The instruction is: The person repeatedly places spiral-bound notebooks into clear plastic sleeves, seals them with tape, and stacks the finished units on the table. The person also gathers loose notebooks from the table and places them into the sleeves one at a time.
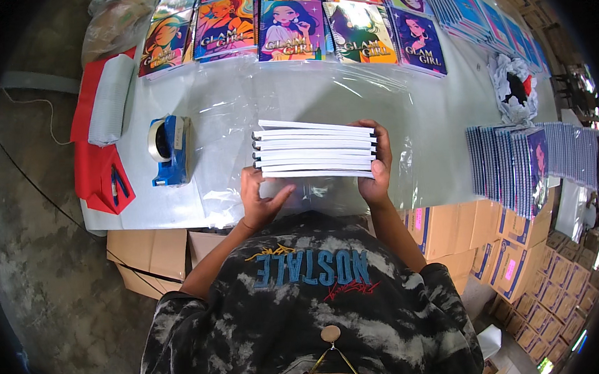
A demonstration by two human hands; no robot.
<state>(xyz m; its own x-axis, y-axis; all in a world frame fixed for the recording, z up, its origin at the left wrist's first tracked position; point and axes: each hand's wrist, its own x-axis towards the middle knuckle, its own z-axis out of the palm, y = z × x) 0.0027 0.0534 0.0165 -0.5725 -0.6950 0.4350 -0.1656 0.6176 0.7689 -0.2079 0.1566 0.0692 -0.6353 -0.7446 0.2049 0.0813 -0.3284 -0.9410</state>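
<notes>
A stack of spiral notebooks [314, 149] is held up over the table in front of me, white page edges toward me and dark coil ends showing at both sides. My right hand [377, 162] grips the stack's right end, thumb on the near side and fingers round the far side. At the lower left corner, my left hand [262, 194] supports it with fingers partly hidden behind, the thumb standing away from the pages. Clear plastic film [231, 180] lies on the table beneath. Left of the stack stands a blue tape dispenser [170, 150] with a roll of tape.
Rows of colourful illustrated notebooks [291, 28] line the table's far side. More notebooks [508, 166] stand packed at the right, near crumpled wrapping [513, 88]. A red cloth [99, 174] with pens [118, 183] and a white roll [110, 99] lies left. Cardboard boxes [147, 252] sit below the table.
</notes>
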